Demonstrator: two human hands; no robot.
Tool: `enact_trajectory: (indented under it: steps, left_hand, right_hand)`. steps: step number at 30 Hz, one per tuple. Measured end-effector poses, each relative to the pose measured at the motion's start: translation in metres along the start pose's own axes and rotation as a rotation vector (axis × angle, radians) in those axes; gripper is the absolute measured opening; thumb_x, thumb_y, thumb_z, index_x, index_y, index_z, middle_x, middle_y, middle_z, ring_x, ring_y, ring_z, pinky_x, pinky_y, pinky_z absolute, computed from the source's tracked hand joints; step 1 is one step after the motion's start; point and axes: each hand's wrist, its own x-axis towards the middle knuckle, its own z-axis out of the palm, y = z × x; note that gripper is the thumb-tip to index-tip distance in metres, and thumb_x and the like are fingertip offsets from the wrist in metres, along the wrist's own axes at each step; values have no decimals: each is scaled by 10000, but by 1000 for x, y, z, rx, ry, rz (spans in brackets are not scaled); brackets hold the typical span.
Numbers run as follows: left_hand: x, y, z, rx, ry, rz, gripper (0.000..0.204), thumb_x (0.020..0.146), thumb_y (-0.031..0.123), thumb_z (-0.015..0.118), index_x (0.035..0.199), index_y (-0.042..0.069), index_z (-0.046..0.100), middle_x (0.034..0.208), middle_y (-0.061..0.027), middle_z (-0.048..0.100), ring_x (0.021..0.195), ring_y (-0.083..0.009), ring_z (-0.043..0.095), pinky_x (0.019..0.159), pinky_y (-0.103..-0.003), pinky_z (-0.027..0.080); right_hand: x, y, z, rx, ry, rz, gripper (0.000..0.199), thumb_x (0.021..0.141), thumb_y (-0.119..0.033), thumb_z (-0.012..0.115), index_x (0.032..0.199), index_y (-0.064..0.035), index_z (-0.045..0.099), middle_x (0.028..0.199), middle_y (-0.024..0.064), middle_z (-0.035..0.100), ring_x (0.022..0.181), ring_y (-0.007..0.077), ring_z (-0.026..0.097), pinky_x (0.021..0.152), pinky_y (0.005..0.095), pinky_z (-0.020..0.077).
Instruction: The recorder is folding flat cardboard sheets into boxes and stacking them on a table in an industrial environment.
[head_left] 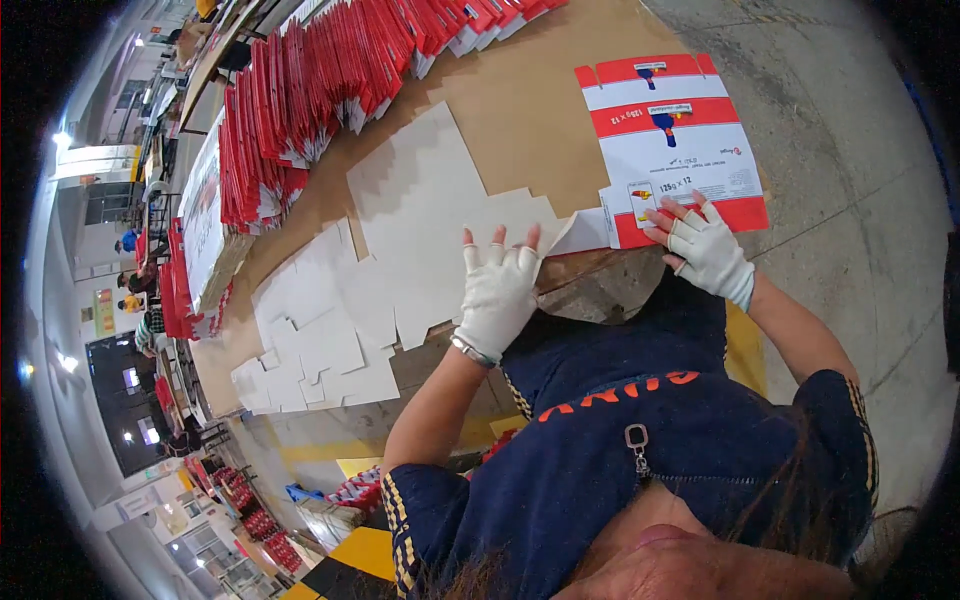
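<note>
Both of my hands wear white fingerless gloves. My left hand (pixel 500 293) has its fingers spread, resting at the near edge of the overlapping white card sheets (pixel 425 190), beside a raised white flap. With fingers apart, my right hand (pixel 704 248) lies on the near red edge of a flat red-and-white printed carton blank (pixel 675 135). That blank lies printed side up at the right end of the table, and its left side meets the white flap. My thumb on the left is partly hidden.
A long row of folded red-and-white cartons (pixel 310 85) stands packed along the far side of the brown tabletop (pixel 540 110). Left of it is a stack of flat printed card (pixel 207 225). Other people (pixel 130 280) are at tables in the left background.
</note>
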Motion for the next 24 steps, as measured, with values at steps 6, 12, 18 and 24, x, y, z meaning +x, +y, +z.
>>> enact_trajectory:
  steps: [6, 12, 18, 24]
  left_hand:
    - [-2, -25, 11, -368, 224, -188, 883, 662, 115, 729, 1423, 47, 285, 1213, -120, 530, 1170, -299, 501, 1080, -494, 260]
    - [19, 0, 64, -1353, 883, -705, 1097, 746, 38, 753, 1459, 16, -81, 1463, -146, 236, 1256, -238, 382, 1005, -331, 378]
    - [56, 27, 69, -1649, 873, -705, 517, 871, 108, 644, 1265, -61, 355, 1228, -123, 493, 1086, -196, 492, 912, -326, 428]
    - [62, 39, 62, -1025, 707, -205, 561, 866, 25, 494, 1401, 11, 327, 1418, -136, 382, 1155, -220, 508, 920, -341, 430]
  right_hand:
    - [-1, -2, -2, 36, 40, 40, 545, 746, -204, 650, 1277, -149, 536, 1382, 39, 477, 1330, 235, 380, 1107, 538, 190]
    - [0, -1, 1, 67, 70, 54, 547, 730, -201, 656, 1263, -149, 546, 1375, 35, 485, 1324, 236, 387, 1111, 535, 185]
    - [1, -2, 0, 83, 83, 64, 560, 714, -209, 664, 1259, -152, 547, 1361, 34, 499, 1311, 232, 404, 1115, 527, 185]
    - [0, 14, -3, -104, 31, -54, 454, 808, -152, 553, 1261, -179, 544, 1354, 24, 505, 1302, 213, 416, 1074, 553, 244]
